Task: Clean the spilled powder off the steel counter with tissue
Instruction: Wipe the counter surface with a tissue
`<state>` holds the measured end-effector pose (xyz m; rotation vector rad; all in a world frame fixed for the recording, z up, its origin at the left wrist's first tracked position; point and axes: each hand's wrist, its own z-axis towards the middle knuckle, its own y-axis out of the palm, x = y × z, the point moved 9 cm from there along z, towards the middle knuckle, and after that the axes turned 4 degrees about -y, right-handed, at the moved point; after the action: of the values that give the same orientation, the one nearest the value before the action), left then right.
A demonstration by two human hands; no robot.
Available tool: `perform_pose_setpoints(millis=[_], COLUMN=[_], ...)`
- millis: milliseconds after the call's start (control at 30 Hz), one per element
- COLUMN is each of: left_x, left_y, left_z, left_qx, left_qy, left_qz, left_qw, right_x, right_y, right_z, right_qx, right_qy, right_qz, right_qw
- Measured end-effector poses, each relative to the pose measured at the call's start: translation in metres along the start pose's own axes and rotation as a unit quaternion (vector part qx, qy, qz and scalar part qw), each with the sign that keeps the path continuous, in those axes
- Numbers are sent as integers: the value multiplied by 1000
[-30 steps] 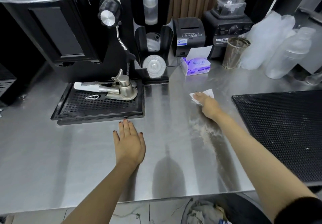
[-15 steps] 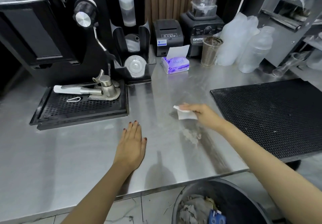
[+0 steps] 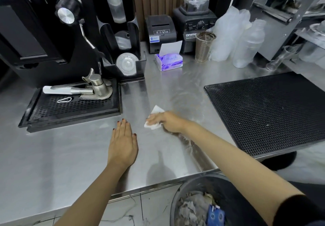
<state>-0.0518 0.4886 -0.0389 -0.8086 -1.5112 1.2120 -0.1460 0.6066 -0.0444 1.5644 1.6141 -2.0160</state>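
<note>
- The right hand (image 3: 168,122) and its tissue (image 3: 155,110) now sit further left on the steel counter (image 3: 70,155) than half a second ago, near the left hand (image 3: 123,141) but not touching it.
- Its fingers lie fairly straight on top of the tissue, pressing it to the steel. They are motion-blurred and the thumb is hidden.
- The powder (image 3: 190,145) patch that lay open before is now a thin pale streak under the right forearm, running towards the counter's near edge.
- The left hand is unchanged: palm flat on the counter, fingers together and straight, just in front of the drip tray (image 3: 70,108).
- The tissue box (image 3: 169,62) at the back carries purple script that looks like "Macik".
- The blender (image 3: 193,27) base shows "DRIM", the rest hidden by a metal cup (image 3: 204,47).
- The receipt printer (image 3: 161,30) has a blue-and-white sticker, too small to read.
</note>
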Motion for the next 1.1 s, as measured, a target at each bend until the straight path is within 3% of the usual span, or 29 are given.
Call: perform_pose_setpoints(millis=[167,533,600,667,733,800,933,1100], left_x=[3,61,61,61,61,62,61,60], left_y=[-2,22,24,25,25,25,24,24], left_z=[1,-4,-3,-3,-3,-3,-3,-2], left_qx=[-4,-30,-34,-36,-35,-32,-30,-29], left_qy=[3,32,31,34,35,36,35,34], left_qz=[6,46,51,51,52,49,43,40], left_qw=[1000,998,998,997,997,998,998,998], right_x=[-10,17,10,9,16,44,88,79], right_y=[15,-4,-29,-67,-100,-118,-101,-88], right_z=[-70,-212,-205,-185,-157,-123,-61,-52], right_qx=[-57,-78,-13,116,228,279,183,168], right_qy=[-22,75,78,78,69,89,143,133], right_qz=[17,121,148,156,107,55,-32,-1], right_qw=[998,987,986,978,965,955,972,977])
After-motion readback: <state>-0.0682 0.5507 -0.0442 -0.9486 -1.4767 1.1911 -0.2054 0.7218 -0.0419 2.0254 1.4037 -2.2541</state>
